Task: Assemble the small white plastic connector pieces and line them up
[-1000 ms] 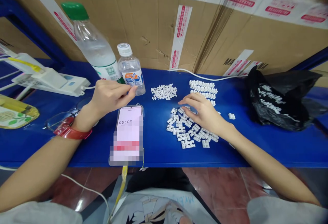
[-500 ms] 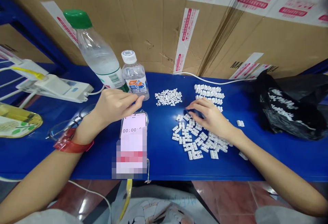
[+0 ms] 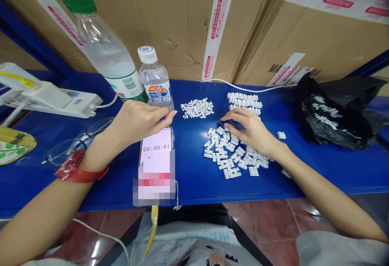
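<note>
My left hand (image 3: 145, 119) hovers over the top of the phone (image 3: 156, 160), in front of the small bottle. Its fingers are pressed together in a pinch, and whatever they may hold is hidden. Over the upper part of a heap of flat white plastic pieces (image 3: 223, 154), my right hand (image 3: 247, 127) is bent, thumb and forefinger apart with nothing visible between them. A pile of tiny white plastic pieces (image 3: 197, 108) lies between the hands, farther back. Rows of white pieces (image 3: 243, 97) stand behind my right hand, which covers part of them.
A green-capped bottle (image 3: 106, 51) and a small white-capped bottle (image 3: 155, 80) stand at back left. Glasses (image 3: 63, 152) and a power strip (image 3: 73, 101) lie left. A black bag (image 3: 331, 116) holding white pieces sits right, near one loose piece (image 3: 281, 135). Cardboard boxes (image 3: 182, 31) line the back.
The camera view has shifted a little, so the scene sits slightly higher and farther left. Both hands keep nearly the same pose. The phone's timer now reads 00:00:01.
</note>
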A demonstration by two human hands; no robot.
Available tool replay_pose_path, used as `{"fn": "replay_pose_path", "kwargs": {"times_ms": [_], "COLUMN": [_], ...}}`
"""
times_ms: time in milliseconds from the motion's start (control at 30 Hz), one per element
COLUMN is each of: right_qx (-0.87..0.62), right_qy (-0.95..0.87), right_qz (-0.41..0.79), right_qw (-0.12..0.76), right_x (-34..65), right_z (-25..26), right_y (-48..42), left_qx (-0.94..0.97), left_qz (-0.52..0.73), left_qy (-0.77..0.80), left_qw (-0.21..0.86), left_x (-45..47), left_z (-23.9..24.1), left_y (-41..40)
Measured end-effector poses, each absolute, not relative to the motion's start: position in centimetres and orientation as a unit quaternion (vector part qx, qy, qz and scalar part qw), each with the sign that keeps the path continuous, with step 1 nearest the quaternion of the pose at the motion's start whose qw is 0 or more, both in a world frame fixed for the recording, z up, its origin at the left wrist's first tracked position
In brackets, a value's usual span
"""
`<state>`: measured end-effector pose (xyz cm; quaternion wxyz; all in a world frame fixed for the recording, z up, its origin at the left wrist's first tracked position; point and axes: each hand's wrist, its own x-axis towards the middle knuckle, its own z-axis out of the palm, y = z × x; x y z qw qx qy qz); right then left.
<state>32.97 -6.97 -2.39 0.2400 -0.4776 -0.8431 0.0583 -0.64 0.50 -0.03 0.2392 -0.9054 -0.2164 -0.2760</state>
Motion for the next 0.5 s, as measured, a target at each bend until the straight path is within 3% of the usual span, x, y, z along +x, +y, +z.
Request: {"fn": "replay_pose_path", "kwargs": {"times_ms": [333, 500], "right_qx": [-0.474, -0.464], "right_qy": [-0.843, -0.849], "right_qz": [0.052, 0.071], "right_qw": [0.250, 0.243], "right_x": [33.8, 33.2], "right_z": [-2.3, -2.8], "right_y": [-7.0, -7.1], "left_qx": [-0.936, -0.950], "left_qz": [-0.223, -0.195], "left_qy": [-0.251, -0.224], "left_qw": [0.107, 0.095], "left_x": [0.5, 1.1], "left_z": [-1.5, -1.6], "left_y": [-0.1, -0.6]}}
